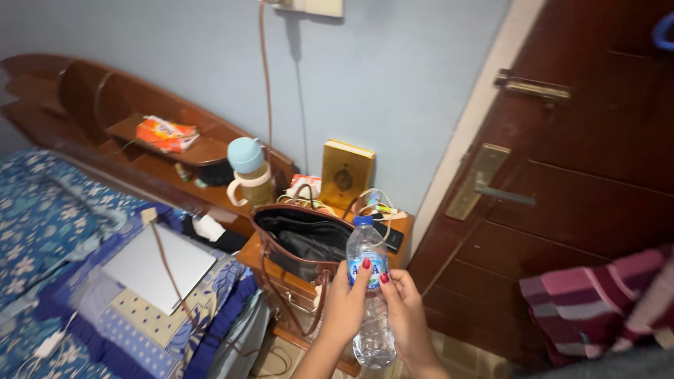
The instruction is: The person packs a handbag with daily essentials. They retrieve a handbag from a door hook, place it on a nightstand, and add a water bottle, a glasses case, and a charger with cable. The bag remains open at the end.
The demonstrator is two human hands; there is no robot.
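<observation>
At the lower centre, the left hand (pixel 345 303) and right hand (pixel 407 312) both grip a clear plastic water bottle (pixel 370 295), blue cap seemingly on, beside the open brown leather handbag (pixel 302 242).

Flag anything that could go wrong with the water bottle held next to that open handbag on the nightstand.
Both hands, left hand and right hand, hold the clear water bottle upright beside the open brown handbag. If its blue cap is loose, water might leak inside the bag. The handbag sits near the nightstand edge, so a nudge could tip it. Charging cables and a dark phone-like device lie close by, exposed to spills.
</observation>
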